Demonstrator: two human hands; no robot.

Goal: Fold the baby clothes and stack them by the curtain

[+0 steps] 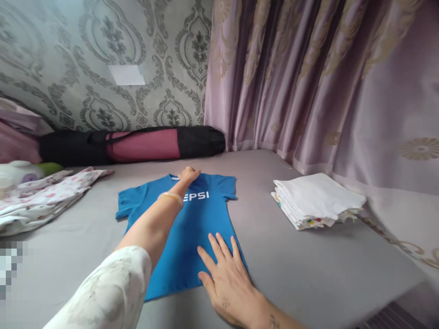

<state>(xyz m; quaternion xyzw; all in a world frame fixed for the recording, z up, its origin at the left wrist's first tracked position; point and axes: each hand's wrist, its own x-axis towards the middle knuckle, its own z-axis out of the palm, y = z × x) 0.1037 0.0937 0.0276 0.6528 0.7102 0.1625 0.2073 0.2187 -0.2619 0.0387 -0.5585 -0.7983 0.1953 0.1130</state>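
Observation:
A blue T-shirt (185,237) with white lettering lies spread on the grey sheet, its collar away from me. My left hand (189,173) reaches across it to the neckline, with the fingers closed on the shirt's fabric near the collar; a pale bangle (171,199) is round that wrist. Near the lower right part of the shirt, my right hand (228,278) lies flat, fingers spread, the fingertips on the fabric. My left forearm covers part of the lettering and the shirt's left side.
A stack of folded white cloths (317,196) sits at the right. Patterned clothes (51,196) and a plush toy (20,172) lie at the left. A long black and dark pink bag (144,144) runs along the wall. Curtains (274,77) hang behind the bed's right side.

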